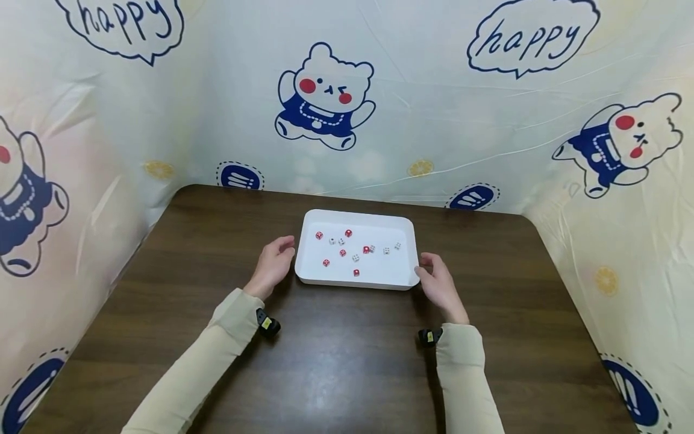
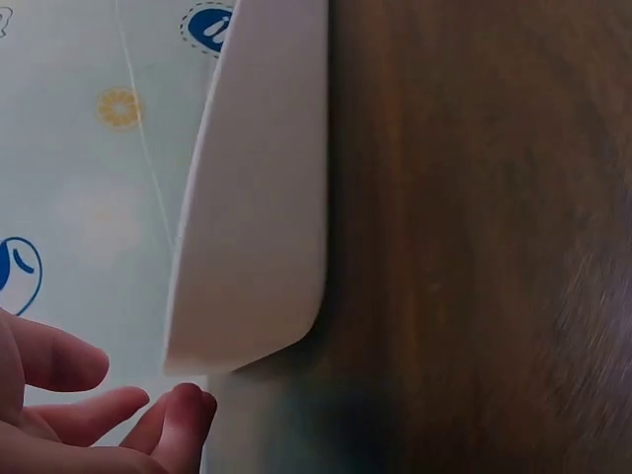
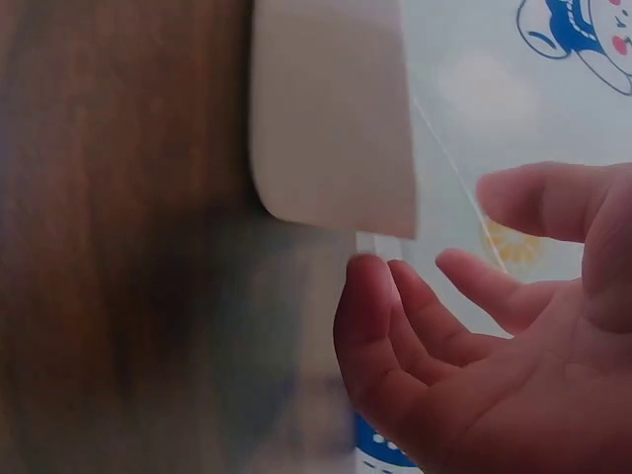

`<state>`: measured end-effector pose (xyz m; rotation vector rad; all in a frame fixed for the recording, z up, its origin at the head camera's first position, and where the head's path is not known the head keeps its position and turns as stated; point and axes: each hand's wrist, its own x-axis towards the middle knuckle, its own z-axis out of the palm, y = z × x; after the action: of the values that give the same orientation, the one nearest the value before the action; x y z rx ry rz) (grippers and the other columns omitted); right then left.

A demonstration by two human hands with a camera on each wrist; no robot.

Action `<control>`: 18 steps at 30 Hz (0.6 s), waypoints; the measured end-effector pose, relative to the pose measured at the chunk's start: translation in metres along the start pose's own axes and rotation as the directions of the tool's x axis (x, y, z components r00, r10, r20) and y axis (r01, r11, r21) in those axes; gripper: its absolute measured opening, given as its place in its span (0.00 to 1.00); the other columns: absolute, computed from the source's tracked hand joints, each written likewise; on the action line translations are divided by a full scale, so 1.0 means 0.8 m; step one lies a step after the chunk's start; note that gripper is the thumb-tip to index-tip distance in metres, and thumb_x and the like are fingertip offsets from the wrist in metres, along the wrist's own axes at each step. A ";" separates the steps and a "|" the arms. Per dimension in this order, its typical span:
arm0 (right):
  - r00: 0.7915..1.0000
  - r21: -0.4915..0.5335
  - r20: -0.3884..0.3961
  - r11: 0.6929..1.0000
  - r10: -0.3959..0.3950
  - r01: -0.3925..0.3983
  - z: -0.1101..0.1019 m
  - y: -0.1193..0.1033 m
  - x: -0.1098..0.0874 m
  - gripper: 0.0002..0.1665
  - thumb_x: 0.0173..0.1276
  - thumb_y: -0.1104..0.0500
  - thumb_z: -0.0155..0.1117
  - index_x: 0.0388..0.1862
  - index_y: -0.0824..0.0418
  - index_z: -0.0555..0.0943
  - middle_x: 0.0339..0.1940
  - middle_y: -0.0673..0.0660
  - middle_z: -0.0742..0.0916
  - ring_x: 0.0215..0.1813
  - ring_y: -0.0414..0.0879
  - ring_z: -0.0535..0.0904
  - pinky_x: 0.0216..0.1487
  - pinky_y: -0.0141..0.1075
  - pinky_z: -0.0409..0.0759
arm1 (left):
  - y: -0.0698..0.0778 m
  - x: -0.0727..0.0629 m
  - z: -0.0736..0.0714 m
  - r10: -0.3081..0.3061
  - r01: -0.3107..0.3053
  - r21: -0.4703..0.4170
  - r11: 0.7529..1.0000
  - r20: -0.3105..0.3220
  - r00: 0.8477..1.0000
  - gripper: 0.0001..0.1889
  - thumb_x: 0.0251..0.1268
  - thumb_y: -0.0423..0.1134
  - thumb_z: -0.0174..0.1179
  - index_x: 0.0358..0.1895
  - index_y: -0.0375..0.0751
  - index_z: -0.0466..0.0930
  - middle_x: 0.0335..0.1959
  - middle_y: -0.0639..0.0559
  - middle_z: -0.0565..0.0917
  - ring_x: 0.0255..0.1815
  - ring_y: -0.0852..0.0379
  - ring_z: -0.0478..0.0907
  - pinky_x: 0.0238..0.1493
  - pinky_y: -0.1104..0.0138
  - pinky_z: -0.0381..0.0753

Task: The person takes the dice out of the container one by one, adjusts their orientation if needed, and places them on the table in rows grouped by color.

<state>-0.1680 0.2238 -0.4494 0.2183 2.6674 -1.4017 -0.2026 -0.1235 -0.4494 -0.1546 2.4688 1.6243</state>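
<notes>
A white rectangular tray [image 1: 382, 270] lies on the table with red dice [image 1: 326, 263] and white dice [image 1: 355, 258] scattered inside it, several of each colour. One red die and one white die sit right beside each other right of the middle. At the tray's left end is my left hand [image 1: 273, 266], its fingers loosely bent and holding nothing. My right hand [image 1: 437, 281] is by the right end, fingertips close to the front right corner. In both wrist views thumb and fingers stand apart around no object, near the tray's outer wall [image 2: 259, 188].
The dark brown wooden table [image 1: 347, 355] reaches back to a pale curtain [image 1: 423, 120] printed with cartoon bears and the word happy. The curtain also hangs along both sides. A small black device [image 1: 268, 323] is strapped at each wrist.
</notes>
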 end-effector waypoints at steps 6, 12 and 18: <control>0.999 -0.032 -0.017 0.999 -0.036 0.035 0.011 0.003 -0.001 0.27 0.72 0.63 0.47 0.68 0.70 0.64 0.64 0.69 0.74 0.62 0.60 0.73 0.57 0.51 0.73 | -0.006 0.003 0.018 -0.006 0.006 0.015 1.000 -0.015 1.000 0.25 0.72 0.35 0.39 0.71 0.33 0.61 0.68 0.36 0.69 0.67 0.42 0.66 0.68 0.50 0.65; 0.998 -0.033 -0.030 0.998 -0.055 0.054 0.013 0.003 -0.002 0.27 0.69 0.69 0.48 0.67 0.72 0.65 0.63 0.71 0.74 0.61 0.63 0.74 0.59 0.53 0.73 | -0.012 0.005 0.026 0.068 -0.062 0.118 0.991 -0.047 0.997 0.25 0.71 0.31 0.39 0.69 0.31 0.63 0.63 0.34 0.71 0.61 0.42 0.70 0.64 0.51 0.69; 0.998 -0.052 -0.037 0.997 -0.055 0.053 0.012 0.005 -0.001 0.27 0.69 0.69 0.47 0.67 0.71 0.66 0.64 0.71 0.75 0.62 0.63 0.75 0.59 0.53 0.74 | -0.021 0.006 0.026 0.203 -0.189 0.295 0.937 -0.019 0.979 0.25 0.70 0.29 0.44 0.70 0.29 0.62 0.60 0.32 0.72 0.58 0.41 0.73 0.60 0.51 0.73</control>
<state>-0.1660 0.2182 -0.4576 0.1720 2.7564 -1.3558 -0.2019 -0.1110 -0.4736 0.0982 2.8043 1.3097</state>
